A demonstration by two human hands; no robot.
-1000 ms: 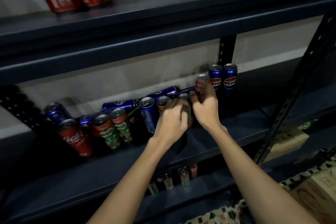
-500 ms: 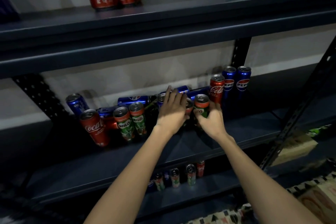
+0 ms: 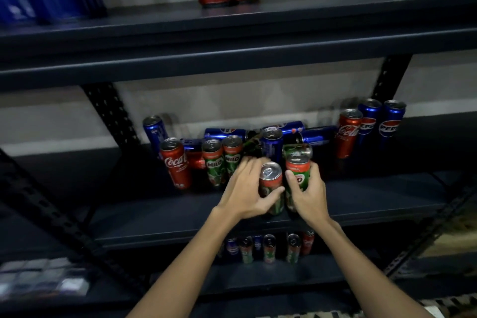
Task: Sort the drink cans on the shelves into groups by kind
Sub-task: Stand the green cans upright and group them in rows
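The Milo cans (image 3: 271, 188) gripped in both hands (image 3: 247, 188) are glossy printed metal with bare silvery tops. Under the hands, the shelf (image 3: 374, 199) is matt dark painted metal. Behind them, the wall (image 3: 258, 100) looks dull and smudged.

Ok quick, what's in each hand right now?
Left hand: holding a green and red can, fingers and thumb wrapped round it.
Right hand: holding a Milo can.

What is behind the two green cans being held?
Behind the two held green cans stands an upright blue can, with more blue cans lying on their sides. The hands hide whatever sits lower down.
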